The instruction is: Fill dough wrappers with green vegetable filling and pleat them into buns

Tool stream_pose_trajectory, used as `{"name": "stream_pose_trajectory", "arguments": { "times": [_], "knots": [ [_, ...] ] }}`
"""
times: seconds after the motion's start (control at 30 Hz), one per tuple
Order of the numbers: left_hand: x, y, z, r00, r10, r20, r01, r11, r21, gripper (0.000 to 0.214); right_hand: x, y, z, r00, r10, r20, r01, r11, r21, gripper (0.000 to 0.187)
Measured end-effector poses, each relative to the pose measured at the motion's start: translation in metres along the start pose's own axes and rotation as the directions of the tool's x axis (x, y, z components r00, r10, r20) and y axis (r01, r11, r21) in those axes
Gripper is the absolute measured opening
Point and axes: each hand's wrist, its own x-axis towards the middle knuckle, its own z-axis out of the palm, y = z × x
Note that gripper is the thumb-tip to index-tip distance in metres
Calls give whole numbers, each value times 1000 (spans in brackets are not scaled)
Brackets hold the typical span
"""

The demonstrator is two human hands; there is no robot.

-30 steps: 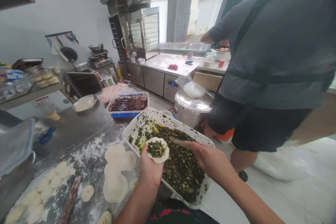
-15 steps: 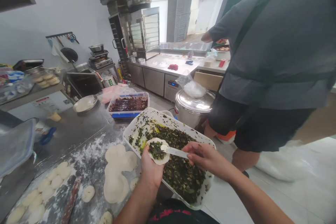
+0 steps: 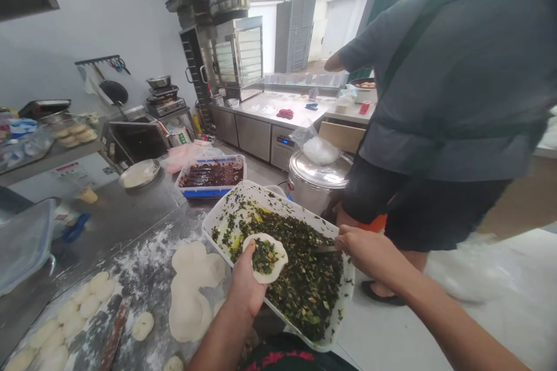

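My left hand (image 3: 247,283) holds a round dough wrapper (image 3: 278,266) with a mound of chopped green filling (image 3: 264,257) in its middle. Below it is a white plastic tub (image 3: 340,319) of the same dark green mix. My right hand (image 3: 362,249) grips a flat spatula (image 3: 325,249) at the tub's right side; its blade end is down in the filling, mostly hidden. Left of the tub, rolled dough rounds (image 3: 188,307) lie overlapped on the floured steel table (image 3: 143,261). A small dough ball (image 3: 143,326) sits beside a rolling pin (image 3: 115,333).
Several dough pieces (image 3: 72,322) rest at the left. Behind the tub stands a container of dark red-brown paste (image 3: 212,174), with a plate (image 3: 139,174) to its left. A large lidded metal pot (image 3: 319,169) is beyond. A co-worker (image 3: 452,87) stands close on the right.
My right hand has drawn the spatula away from the wrapper, rightward, and lowered its blade into the tub. The wrapper in my left hand has shifted slightly and lies more open to view.
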Motion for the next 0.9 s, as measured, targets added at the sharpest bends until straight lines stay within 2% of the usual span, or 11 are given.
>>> {"name": "stream_pose_trajectory", "arguments": {
  "times": [0.07,0.13,0.23,0.3,0.37,0.5,0.57,0.67,0.77,0.83,0.9],
  "knots": [
    [-6,-5,5,999,-22,50,19,998,61,36,2,-9,3,996,-94,-5,94,995,19,18],
    [-12,-10,8,990,-36,137,19,993,121,37,4,-27,1,986,-165,-25,166,957,236,14],
    [-17,-18,10,962,-33,271,-14,985,170,39,8,-55,-2,978,-208,-6,165,755,634,24],
    [-18,-22,8,952,-17,306,-49,978,205,38,11,-67,-1,975,-223,-3,150,643,751,28],
    [-18,-23,5,946,13,323,-100,962,253,34,12,-73,1,974,-225,-38,168,599,782,30],
    [-14,-22,1,941,49,334,-174,918,357,26,14,-77,2,966,-239,-98,222,573,789,27],
    [-12,-21,1,937,41,347,-189,895,404,24,16,-77,1,967,-245,-67,195,549,813,24],
    [-9,-20,-1,930,19,367,-206,854,478,24,23,-77,1,971,-238,39,92,516,852,23],
    [-5,-20,-4,922,17,388,-244,802,545,24,30,-76,0,945,-305,118,89,586,805,28],
    [-2,-20,-7,920,23,391,-269,764,587,21,32,-75,-4,934,-340,111,144,642,753,18],
    [-1,-20,-9,924,9,382,-266,734,626,19,32,-77,-8,930,-362,63,205,653,729,10]
  ]
}}
